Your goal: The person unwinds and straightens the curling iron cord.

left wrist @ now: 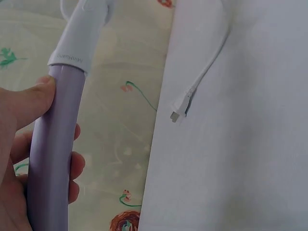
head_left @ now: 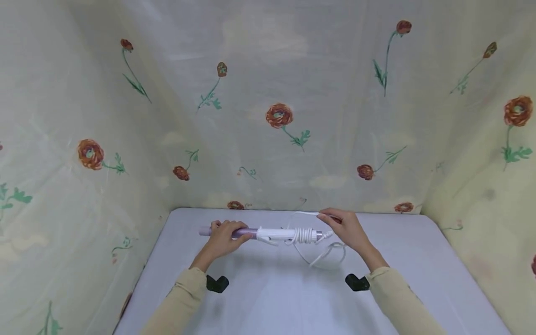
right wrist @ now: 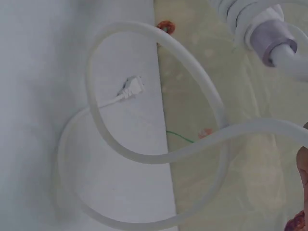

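The wand (head_left: 274,234) is held above the bench (head_left: 259,298), lying crosswise before the person, its lavender barrel to the left and its white handle to the right. Small lettering shows on the handle where it meets the barrel.

The left hand (head_left: 226,236) grips the wand by the barrel, thumb on 1 side and fingers curled round the other, just short of the handle. The right hand (head_left: 346,227) pinches the cord (head_left: 339,245) between thumb and fingers, off the handle end of the wand and apart from it; the right wrist view shows only an edge of that hand.

Several turns of cord are wrapped snugly round the wand's handle near its lavender end collar (right wrist: 273,41). The loose cord hangs in loops by that end. The plug (left wrist: 181,109) shows against the bench below the wand; I cannot tell whether it rests there or hangs just over it.

On the person's side of the wand, 2 black pieces (head_left: 217,284) sit by the cuffs of 2 beige sleeves (head_left: 180,298). Behind the wand and to both sides hangs a pale flowered cloth (head_left: 251,70).
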### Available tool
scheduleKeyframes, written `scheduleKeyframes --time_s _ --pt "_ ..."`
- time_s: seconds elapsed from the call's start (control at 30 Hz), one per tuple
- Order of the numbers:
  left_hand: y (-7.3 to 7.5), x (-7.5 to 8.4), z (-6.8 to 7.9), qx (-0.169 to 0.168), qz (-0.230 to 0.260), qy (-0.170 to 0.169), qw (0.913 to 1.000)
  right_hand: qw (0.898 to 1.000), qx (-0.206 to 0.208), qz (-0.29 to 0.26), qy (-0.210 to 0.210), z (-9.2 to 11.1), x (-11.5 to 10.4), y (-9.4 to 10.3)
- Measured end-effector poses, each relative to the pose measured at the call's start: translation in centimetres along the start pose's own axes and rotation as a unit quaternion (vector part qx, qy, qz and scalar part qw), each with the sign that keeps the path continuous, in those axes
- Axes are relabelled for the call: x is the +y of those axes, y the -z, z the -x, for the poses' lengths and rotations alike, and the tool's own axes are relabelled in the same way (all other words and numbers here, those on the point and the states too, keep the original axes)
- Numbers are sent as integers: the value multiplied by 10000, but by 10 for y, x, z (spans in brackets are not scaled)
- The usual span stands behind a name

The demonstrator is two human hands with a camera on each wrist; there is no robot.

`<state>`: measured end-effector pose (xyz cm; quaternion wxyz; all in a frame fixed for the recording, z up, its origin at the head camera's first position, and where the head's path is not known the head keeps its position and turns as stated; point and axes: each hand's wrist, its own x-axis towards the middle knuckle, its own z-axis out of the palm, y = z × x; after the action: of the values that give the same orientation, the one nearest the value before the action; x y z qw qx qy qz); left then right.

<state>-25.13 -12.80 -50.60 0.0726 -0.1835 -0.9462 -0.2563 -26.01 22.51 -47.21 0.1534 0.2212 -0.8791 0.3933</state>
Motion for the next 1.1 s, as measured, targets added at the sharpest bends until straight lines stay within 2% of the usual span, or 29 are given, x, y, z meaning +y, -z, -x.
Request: scheduleKeyframes --time_s 0.1,0.17,0.33,0.43,0.57,0.73,1.0,1.1 --pt "-1 -3 3 -96 186 24 9998 9959 -363 -526 -644 7 9 -8" --pt "0 -3 2 -173 256 31 9995 9937 -520 -572 -815 12 14 -14" --pt "-1 1 0 -275 281 79 9992 9938 -925 -71 -616 30 24 -37" --pt "-1 5 -2 -165 240 104 9995 9872 -1473 146 -588 38 21 -50" --pt "-2 6 -7 66 132 144 9998 9762 -2068 -29 -646 47 15 -67" --pt "-4 5 -10 156 32 151 9998 9725 -2225 -195 -658 57 7 -83" --pt "-6 6 -12 295 -68 102 9995 9754 -2158 -38 -446 59 -7 -98" --pt "-7 8 -11 367 -54 122 9992 9794 -2011 -33 -175 57 -9 -102"
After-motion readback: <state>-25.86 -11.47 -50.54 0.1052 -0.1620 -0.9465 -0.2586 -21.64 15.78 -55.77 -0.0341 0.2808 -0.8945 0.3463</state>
